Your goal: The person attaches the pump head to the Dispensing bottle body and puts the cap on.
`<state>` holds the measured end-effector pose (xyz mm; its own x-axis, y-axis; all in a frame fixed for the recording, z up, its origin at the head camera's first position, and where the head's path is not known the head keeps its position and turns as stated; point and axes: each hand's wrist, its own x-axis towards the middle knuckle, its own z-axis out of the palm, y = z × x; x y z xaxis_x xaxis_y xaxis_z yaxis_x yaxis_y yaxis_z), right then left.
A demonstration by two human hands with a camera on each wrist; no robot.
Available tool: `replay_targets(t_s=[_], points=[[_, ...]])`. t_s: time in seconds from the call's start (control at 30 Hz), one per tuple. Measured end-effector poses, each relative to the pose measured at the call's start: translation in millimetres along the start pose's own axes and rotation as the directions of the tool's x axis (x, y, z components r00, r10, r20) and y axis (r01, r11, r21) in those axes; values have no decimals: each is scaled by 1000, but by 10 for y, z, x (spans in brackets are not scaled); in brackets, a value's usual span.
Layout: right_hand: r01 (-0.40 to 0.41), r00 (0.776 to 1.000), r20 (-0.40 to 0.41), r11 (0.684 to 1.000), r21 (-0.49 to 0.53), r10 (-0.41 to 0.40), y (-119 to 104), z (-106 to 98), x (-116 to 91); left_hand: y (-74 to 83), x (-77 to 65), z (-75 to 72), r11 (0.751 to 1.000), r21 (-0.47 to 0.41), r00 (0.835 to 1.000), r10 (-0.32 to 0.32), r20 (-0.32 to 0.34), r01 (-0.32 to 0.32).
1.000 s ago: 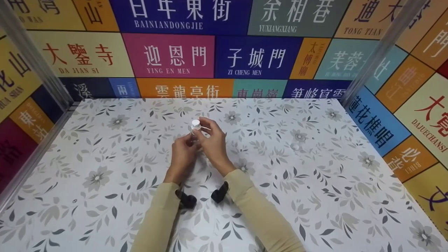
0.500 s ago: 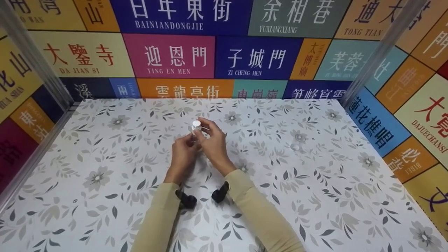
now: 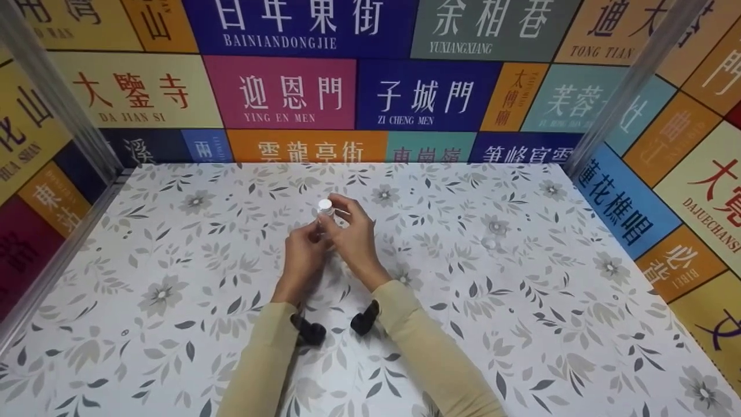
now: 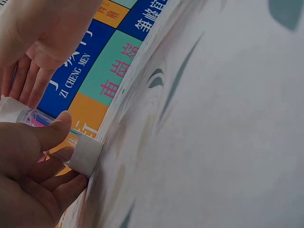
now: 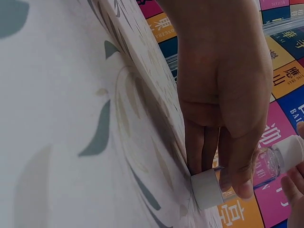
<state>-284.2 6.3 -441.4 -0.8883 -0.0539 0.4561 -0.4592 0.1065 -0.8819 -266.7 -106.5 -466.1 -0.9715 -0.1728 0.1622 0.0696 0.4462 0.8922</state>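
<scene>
Plainly, the weak point here is the slick, clear bottle [image 5: 263,166] held between two hands: should the left hand [image 3: 302,252] loosen or take hold unevenly, any turning at the top could make the smooth, rounded body spin or tip. Its thumb and fingers are curled round the see-through wall, close above a plain white lower piece [image 4: 86,154], with no slack visible in that grip. The right hand [image 3: 354,234] has its thumb and fingers closed in on the upper white cap [image 3: 325,205], a short cylinder with a flat top; how hard it pinches, I cannot tell. A sideways push there might tilt the bottle, which stands roughly upright over the patterned tabletop [image 3: 463,347]; whether the lower piece touches that surface is unclear. Too firm a squeeze might also let the narrow body slip downward. The table covering looks smooth, pale and flat, printed with grey leaves and flowers, while matte-looking tan sleeves [image 3: 437,347] end in soft creases at the wrists.
</scene>
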Motion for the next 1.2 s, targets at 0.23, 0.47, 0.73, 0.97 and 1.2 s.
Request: replay_targets(t_s=[0.23, 0.47, 0.73, 0.97, 1.2], points=[[0, 1000, -5, 1000, 26, 0, -17, 20, -6, -3, 3, 6, 1000, -15, 1000, 11, -5, -11], [-7, 1000, -30, 1000, 18, 7, -44, 45, 4, 2, 2, -1, 999, -46, 1000, -6, 1, 6], [28, 1000, -10, 999, 37, -27, -42, 26, 2, 23, 1, 1, 1000, -22, 1000, 7, -4, -7], [45, 999, -27, 999, 2, -45, -25, 14, -10, 22, 3, 3, 999, -36, 1000, 1, 7, -1], [48, 998, -48, 997, -60, -51, -28, 27, -24, 16, -3, 2, 999, -52, 1000, -16, 17, 17]])
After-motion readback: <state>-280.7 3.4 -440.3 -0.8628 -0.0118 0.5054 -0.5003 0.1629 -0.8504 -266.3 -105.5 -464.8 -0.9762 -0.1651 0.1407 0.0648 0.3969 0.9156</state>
